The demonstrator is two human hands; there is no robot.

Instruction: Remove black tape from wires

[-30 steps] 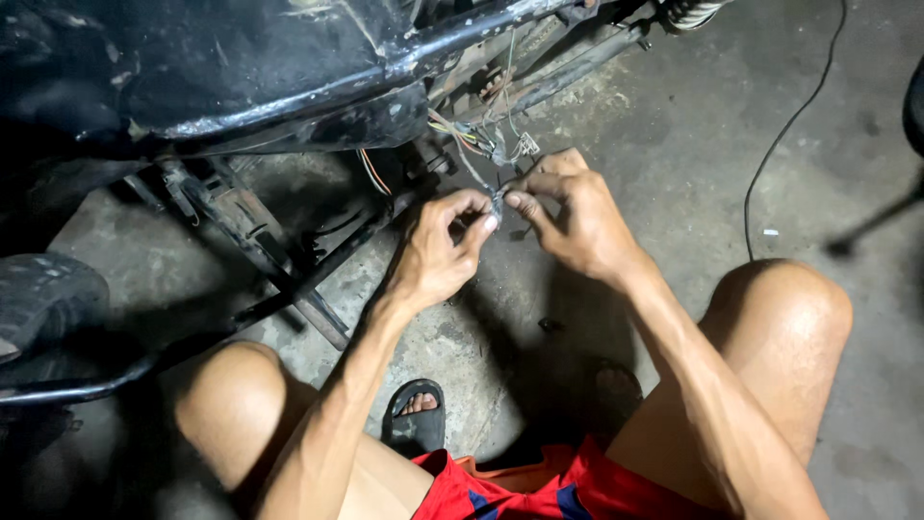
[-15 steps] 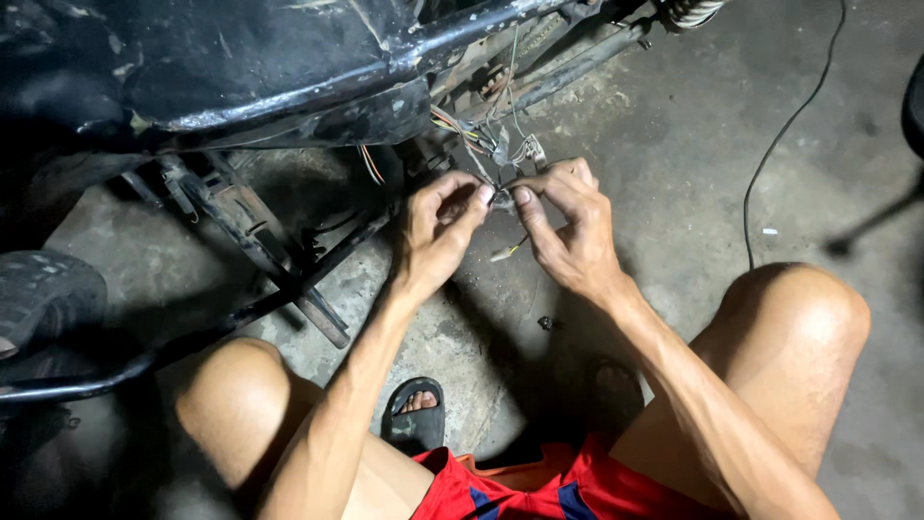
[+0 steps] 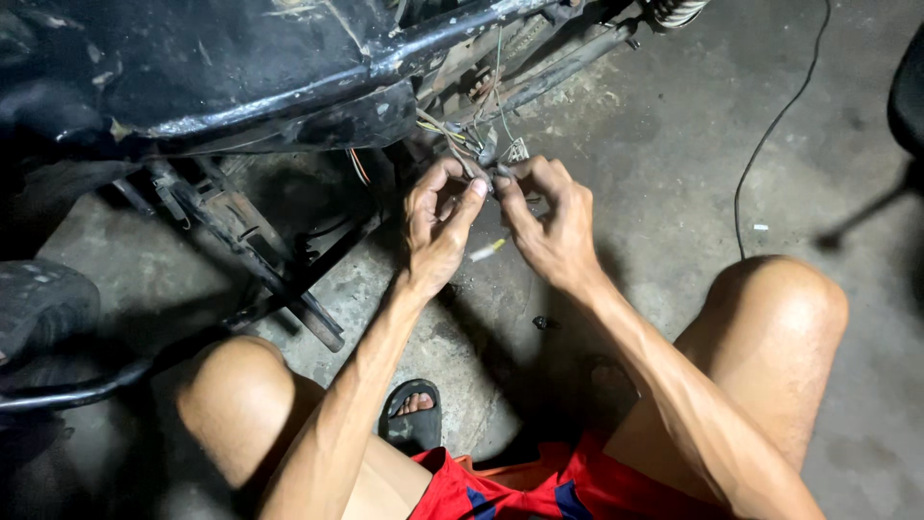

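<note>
Both hands up at the wiring under the frame [image 3: 289, 106]. Left hand [image 3: 438, 226] pinches the wires [image 3: 462, 144] between thumb and forefinger; right hand [image 3: 549, 221] pinches the same bundle just beside it, fingertips nearly touching.

Risks as I judge them: strands are thin, light is poor. Pulling too hard could snap a strand or tear it out of the loom above my fingers. Bare ends touching each other or the frame could short. Grip is fingertip only, so a slip drops the end back into the dark gap behind my hands.

Wires sit right at my fingertips, running up and away into the frame. Small yellowish bit [image 3: 486, 250] lies on the floor [image 3: 674, 173] just below my hands, between the wrists. Black cable [image 3: 770, 135] trails on the floor well off to the right of my right hand.
</note>
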